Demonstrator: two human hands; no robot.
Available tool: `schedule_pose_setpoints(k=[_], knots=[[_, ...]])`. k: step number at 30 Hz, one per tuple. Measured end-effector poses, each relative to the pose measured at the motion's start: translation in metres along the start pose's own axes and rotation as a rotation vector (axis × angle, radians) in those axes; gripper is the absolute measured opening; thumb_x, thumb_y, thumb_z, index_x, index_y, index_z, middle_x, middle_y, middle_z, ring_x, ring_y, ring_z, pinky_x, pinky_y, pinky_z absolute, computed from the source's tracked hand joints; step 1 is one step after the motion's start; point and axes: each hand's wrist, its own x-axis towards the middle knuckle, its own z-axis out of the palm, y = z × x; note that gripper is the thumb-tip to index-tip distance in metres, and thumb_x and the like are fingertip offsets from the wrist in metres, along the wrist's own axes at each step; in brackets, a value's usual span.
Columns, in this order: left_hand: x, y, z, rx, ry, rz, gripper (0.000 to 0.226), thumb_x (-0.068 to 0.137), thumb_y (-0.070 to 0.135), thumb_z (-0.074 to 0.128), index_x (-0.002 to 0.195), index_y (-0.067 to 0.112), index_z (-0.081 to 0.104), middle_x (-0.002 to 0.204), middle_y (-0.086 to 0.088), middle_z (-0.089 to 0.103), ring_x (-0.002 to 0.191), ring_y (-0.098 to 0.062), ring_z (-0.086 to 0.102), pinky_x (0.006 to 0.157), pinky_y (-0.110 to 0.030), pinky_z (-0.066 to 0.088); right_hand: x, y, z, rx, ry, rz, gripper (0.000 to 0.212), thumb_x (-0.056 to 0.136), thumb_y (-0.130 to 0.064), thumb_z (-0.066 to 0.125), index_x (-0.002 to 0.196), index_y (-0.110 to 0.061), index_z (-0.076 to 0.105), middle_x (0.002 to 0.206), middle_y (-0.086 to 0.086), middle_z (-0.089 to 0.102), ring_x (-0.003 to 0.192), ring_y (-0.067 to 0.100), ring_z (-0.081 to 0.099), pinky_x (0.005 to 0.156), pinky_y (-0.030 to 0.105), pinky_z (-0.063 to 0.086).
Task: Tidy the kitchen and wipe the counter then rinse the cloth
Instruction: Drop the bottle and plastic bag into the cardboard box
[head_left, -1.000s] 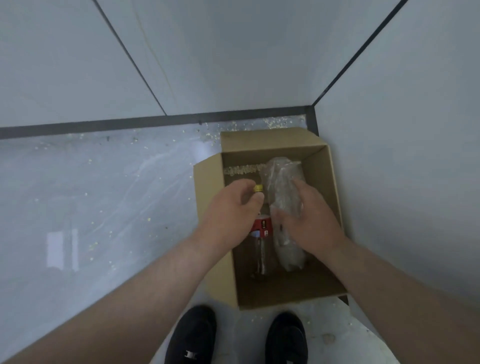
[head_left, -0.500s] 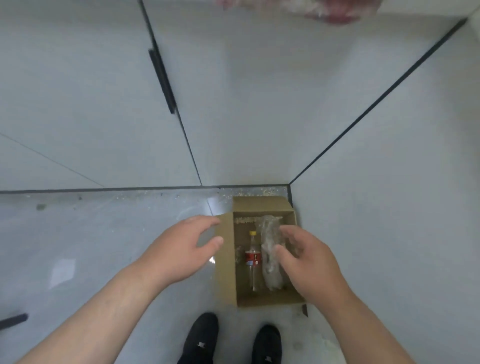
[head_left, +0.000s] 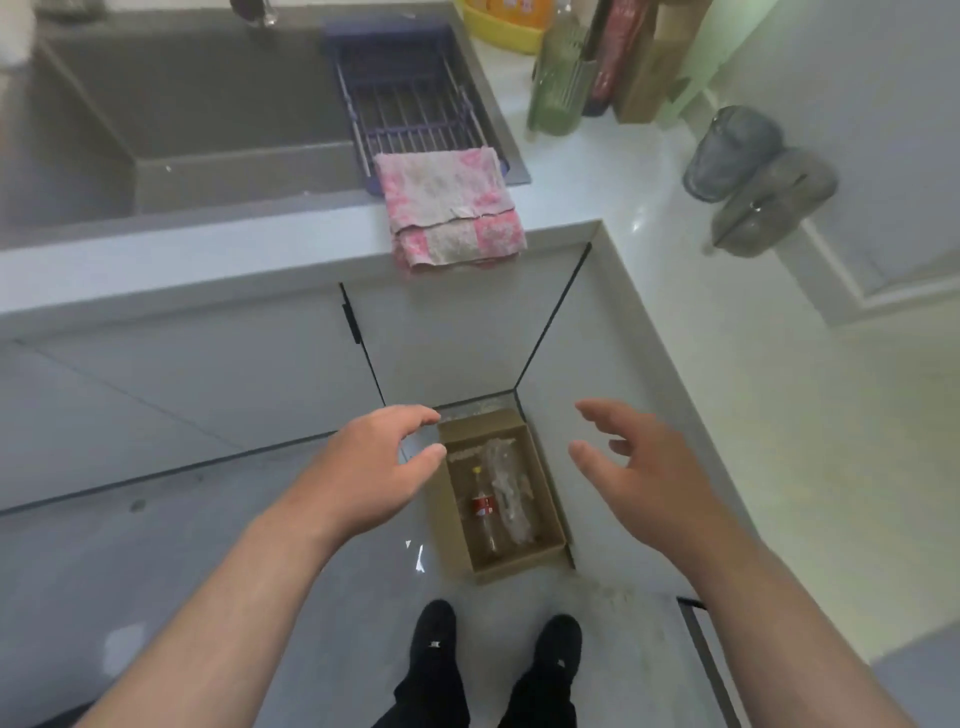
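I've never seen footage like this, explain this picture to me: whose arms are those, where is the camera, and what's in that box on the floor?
The camera sits on a person's head and looks down, so the two bare arms are that person's own. The left hand and the right hand are both open and hold nothing. Below them, on the floor in the cabinet corner, stands a cardboard box with a red-labelled bottle and crumpled clear plastic inside. The black shoes are the person's. Higher up, a pink cloth lies over the counter edge beside the sink.

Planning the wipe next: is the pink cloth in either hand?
No, the pink cloth lies on the counter edge beside the sink; left hand and right hand hold nothing.
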Motion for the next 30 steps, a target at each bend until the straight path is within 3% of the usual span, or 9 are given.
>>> schedule_pose_setpoints(k=[3,8,13,22,30], knots=[[-0.017,0.042,-0.026,0.102,-0.029,0.13,0.039,0.096,0.036,0.055,0.134,0.029,0.055,0.139,0.015,0.053,0.129,-0.005,0.047,0.1,-0.021,0.035,-0.046,-0.013,-0.037,0.02,0.072,0.057,0.043,0.094,-0.034,0.062,0.136,-0.034,0.052,0.127,-0.02,0.051,0.114,0.004,0.05,0.096,0.023,0.04],[-0.048,0.117,-0.068,0.248,-0.06,0.333,0.041,0.097,0.04,0.051,0.137,0.03,0.051,0.142,0.014,0.05,0.123,-0.009,0.051,0.101,-0.026,0.039,-0.128,-0.023,-0.098,-0.024,0.182,0.073,0.045,0.093,-0.036,0.062,0.137,-0.033,0.052,0.138,-0.019,0.051,0.117,0.0,0.048,0.108,0.026,0.039],[-0.088,0.184,-0.076,0.219,-0.011,0.525,0.04,0.095,0.04,0.055,0.134,0.033,0.054,0.13,0.016,0.056,0.109,0.002,0.047,0.097,-0.025,0.042,-0.219,-0.008,-0.135,-0.034,0.377,0.082,0.042,0.094,-0.038,0.06,0.135,-0.039,0.052,0.128,-0.027,0.049,0.109,-0.007,0.043,0.097,0.017,0.035],[-0.217,0.28,-0.001,0.219,-0.078,0.789,0.039,0.094,0.033,0.059,0.132,0.029,0.056,0.129,0.012,0.059,0.104,0.0,0.049,0.087,-0.022,0.039,-0.417,0.06,-0.139,0.052,0.633,0.185,0.045,0.092,-0.04,0.061,0.136,-0.041,0.051,0.126,-0.029,0.045,0.117,-0.005,0.045,0.1,0.018,0.036],[-0.326,0.33,0.082,0.376,-0.229,1.017,0.048,0.094,0.04,0.057,0.14,0.035,0.046,0.14,0.017,0.05,0.116,-0.002,0.048,0.088,-0.021,0.037,-0.592,0.114,-0.115,0.117,0.874,0.378,0.043,0.092,-0.036,0.064,0.133,-0.037,0.054,0.121,-0.029,0.048,0.11,-0.003,0.049,0.096,0.018,0.038]])
